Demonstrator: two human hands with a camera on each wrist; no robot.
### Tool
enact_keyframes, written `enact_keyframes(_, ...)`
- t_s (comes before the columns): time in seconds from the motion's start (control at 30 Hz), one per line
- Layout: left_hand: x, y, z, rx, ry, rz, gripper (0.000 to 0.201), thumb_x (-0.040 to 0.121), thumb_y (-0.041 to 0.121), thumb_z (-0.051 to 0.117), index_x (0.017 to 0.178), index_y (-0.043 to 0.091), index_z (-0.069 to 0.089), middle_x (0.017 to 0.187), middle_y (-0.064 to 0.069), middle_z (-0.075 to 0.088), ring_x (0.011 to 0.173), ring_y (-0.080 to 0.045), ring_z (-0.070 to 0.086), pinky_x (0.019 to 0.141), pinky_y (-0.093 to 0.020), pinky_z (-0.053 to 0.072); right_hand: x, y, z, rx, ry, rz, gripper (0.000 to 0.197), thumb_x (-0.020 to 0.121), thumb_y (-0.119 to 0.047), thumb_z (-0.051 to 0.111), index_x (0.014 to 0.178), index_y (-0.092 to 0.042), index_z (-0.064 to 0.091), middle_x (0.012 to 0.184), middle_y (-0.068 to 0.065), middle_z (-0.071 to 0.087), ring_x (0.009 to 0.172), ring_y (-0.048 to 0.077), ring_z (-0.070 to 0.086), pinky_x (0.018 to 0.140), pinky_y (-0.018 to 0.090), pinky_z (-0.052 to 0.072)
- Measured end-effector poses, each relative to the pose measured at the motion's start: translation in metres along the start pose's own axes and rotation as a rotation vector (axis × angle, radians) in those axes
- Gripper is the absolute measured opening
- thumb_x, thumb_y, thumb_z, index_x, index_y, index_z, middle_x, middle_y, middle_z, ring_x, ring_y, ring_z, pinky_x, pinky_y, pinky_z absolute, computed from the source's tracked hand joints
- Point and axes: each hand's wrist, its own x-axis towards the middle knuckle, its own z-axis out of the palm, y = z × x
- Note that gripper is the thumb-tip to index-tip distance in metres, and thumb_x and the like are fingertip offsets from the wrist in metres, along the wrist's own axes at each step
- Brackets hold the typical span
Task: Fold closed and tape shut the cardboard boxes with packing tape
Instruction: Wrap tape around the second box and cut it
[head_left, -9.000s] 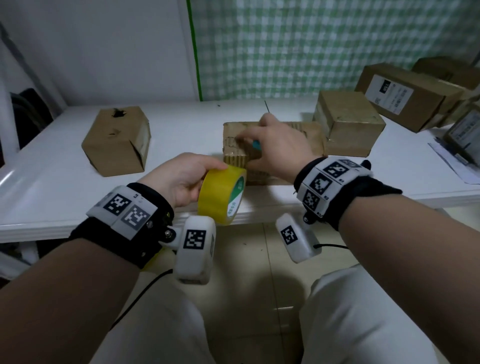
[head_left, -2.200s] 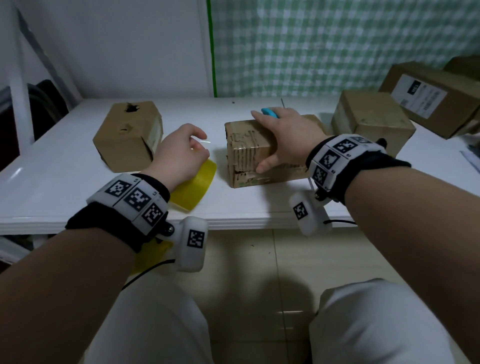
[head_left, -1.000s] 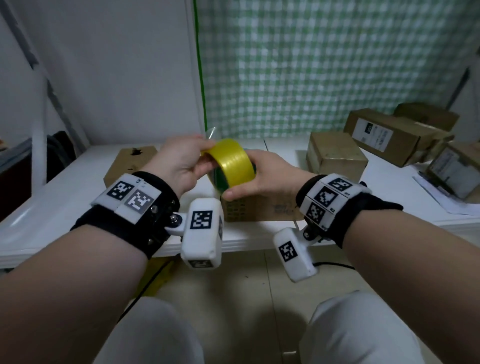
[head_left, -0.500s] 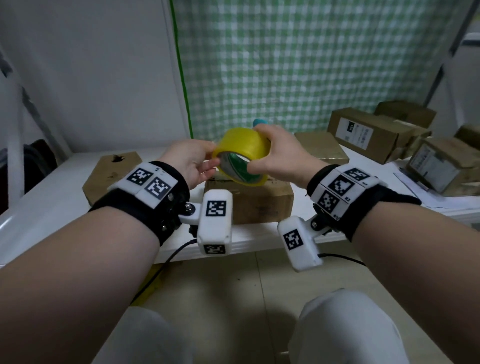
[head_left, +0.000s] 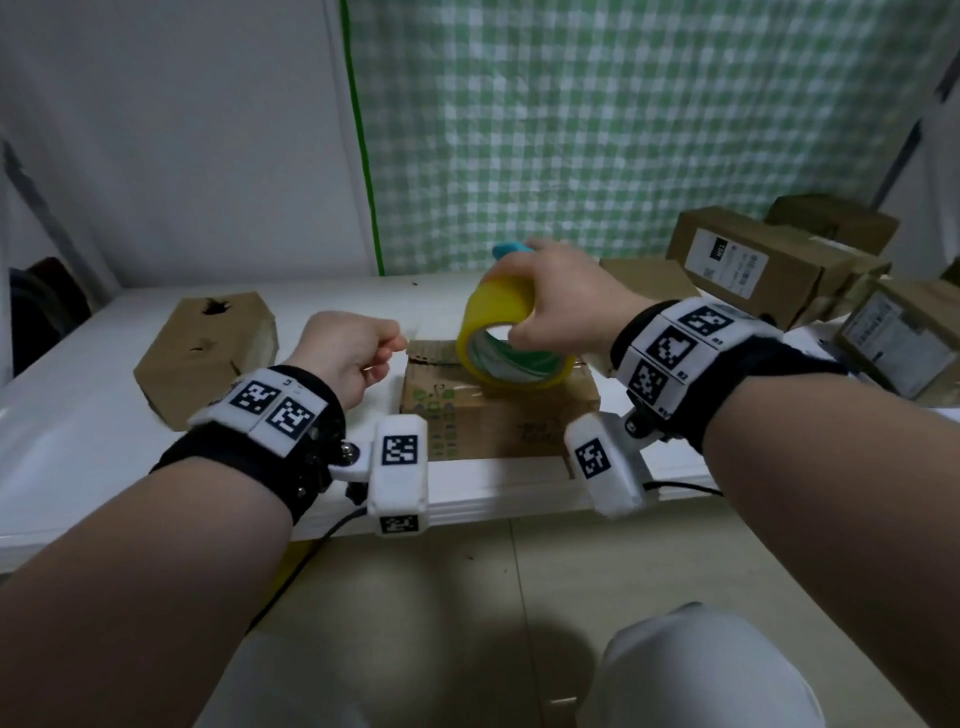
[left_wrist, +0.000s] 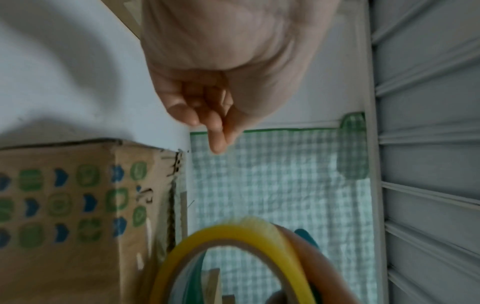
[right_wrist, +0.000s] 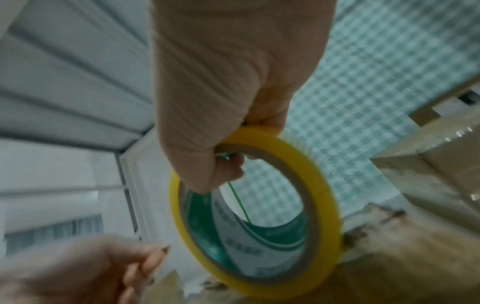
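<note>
At the far left of the white table (head_left: 78, 415) sits a torn cardboard box (head_left: 208, 353) with a ragged hole in its top. Next comes the left hand (head_left: 348, 353), raised just left of the middle box, thumb and forefinger pinched together; whether a strip of tape runs from them I cannot tell. The middle box (head_left: 498, 415), printed with green and blue symbols, sits at the table's near edge. Just above it the right hand (head_left: 561, 306) grips the yellow tape roll (head_left: 498, 332), thumb through the core, with something blue (head_left: 511, 251) at its fingers. Further right stand several labelled boxes (head_left: 753, 260).
</note>
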Motion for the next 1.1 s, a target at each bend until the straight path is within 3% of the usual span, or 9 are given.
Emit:
enact_keyframes(0.07, 0.008, -0.004, -0.003, -0.034, 0.019, -0.027, 0.016, 0.091, 0.006, 0.056, 0.075, 0.007, 0.056, 0.065, -0.003, 0.06, 0.047, -0.004, 0.041, 0.038, -0.012, 0.04, 0.009, -0.003, -0.001, -0.144, -0.048, -0.029, 0.059, 0.079, -0.022, 0.065, 0.134, -0.033, 0.047, 0.14, 0.007, 0.037, 0.128, 0.029, 0.039, 0.084, 0.035, 0.039)
enact_keyframes(0.17, 0.014, -0.013, -0.002, -0.041, 0.031, -0.058, 0.016, 0.093, 0.007, 0.053, 0.077, 0.007, 0.055, 0.069, -0.003, 0.059, 0.051, -0.005, 0.039, 0.041, -0.013, 0.041, 0.024, -0.015, -0.001, -0.324, -0.097, -0.088, 0.055, 0.081, -0.024, 0.062, 0.133, -0.036, 0.047, 0.127, 0.003, 0.041, 0.104, 0.024, 0.048, 0.068, 0.031, 0.038)
enact_keyframes(0.23, 0.018, -0.021, 0.0, -0.047, 0.031, -0.073, 0.015, 0.094, 0.008, 0.052, 0.079, 0.007, 0.055, 0.071, -0.003, 0.058, 0.051, -0.006, 0.039, 0.045, -0.016, 0.043, 0.034, -0.024, -0.001, -0.445, -0.132, -0.126, 0.053, 0.083, -0.025, 0.061, 0.133, -0.036, 0.048, 0.123, 0.001, 0.04, 0.093, 0.02, 0.044, 0.059, 0.03, 0.036)
enact_keyframes(0.37, 0.024, -0.034, -0.001, -0.073, 0.026, -0.087, 0.012, 0.092, 0.016, 0.059, 0.084, 0.007, 0.057, 0.069, -0.002, 0.056, 0.051, -0.008, 0.039, 0.047, -0.018, 0.041, 0.05, -0.033, 0.008, -0.554, -0.207, -0.165, 0.049, 0.085, -0.026, 0.061, 0.131, -0.035, 0.049, 0.124, 0.001, 0.04, 0.101, 0.023, 0.047, 0.063, 0.031, 0.035)
enact_keyframes(0.63, 0.035, -0.049, -0.004, 0.038, 0.067, 0.014, 0.025, 0.091, 0.015, 0.058, 0.067, 0.01, 0.051, 0.061, -0.004, 0.053, 0.048, -0.016, 0.031, 0.045, -0.023, 0.025, 0.061, -0.032, 0.023, -0.518, -0.269, -0.16, 0.047, 0.086, -0.021, 0.059, 0.13, -0.036, 0.051, 0.123, 0.002, 0.039, 0.108, 0.025, 0.049, 0.07, 0.031, 0.039)
enact_keyframes(0.73, 0.036, -0.052, -0.004, 0.002, 0.049, 0.026, 0.023, 0.093, 0.016, 0.056, 0.071, 0.011, 0.05, 0.063, -0.004, 0.05, 0.051, -0.015, 0.035, 0.047, -0.025, 0.033, 0.063, -0.034, 0.024, -0.535, -0.284, -0.165, 0.048, 0.086, -0.02, 0.058, 0.13, -0.037, 0.051, 0.124, 0.002, 0.038, 0.106, 0.026, 0.049, 0.07, 0.032, 0.04)
enact_keyframes(0.83, 0.036, -0.055, -0.004, -0.139, -0.02, -0.063, 0.02, 0.096, 0.015, 0.052, 0.077, 0.01, 0.05, 0.064, -0.004, 0.045, 0.062, -0.016, 0.048, 0.064, -0.035, 0.056, 0.067, -0.038, 0.024, -0.573, -0.298, -0.179, 0.049, 0.086, -0.019, 0.059, 0.131, -0.037, 0.05, 0.125, 0.002, 0.039, 0.101, 0.023, 0.047, 0.064, 0.029, 0.038)
enact_keyframes(1.0, 0.038, -0.065, -0.008, -0.238, -0.043, -0.128, 0.026, 0.097, 0.015, 0.051, 0.072, 0.009, 0.048, 0.061, -0.003, 0.041, 0.063, -0.015, 0.052, 0.051, -0.033, 0.058, 0.07, -0.045, 0.024, -0.542, -0.296, -0.201, 0.052, 0.084, -0.023, 0.062, 0.133, -0.036, 0.048, 0.122, 0.001, 0.04, 0.101, 0.02, 0.043, 0.071, 0.029, 0.036)
enact_keyframes(1.1, 0.042, -0.071, -0.007, -0.204, -0.07, -0.134, 0.03, 0.097, 0.015, 0.051, 0.068, 0.01, 0.047, 0.061, -0.004, 0.042, 0.06, -0.015, 0.049, 0.067, -0.04, 0.059, 0.067, -0.038, 0.024, -0.388, -0.25, -0.156, 0.056, 0.079, -0.028, 0.069, 0.131, -0.035, 0.051, 0.112, -0.002, 0.036, 0.108, 0.022, 0.044, 0.073, 0.03, 0.037)
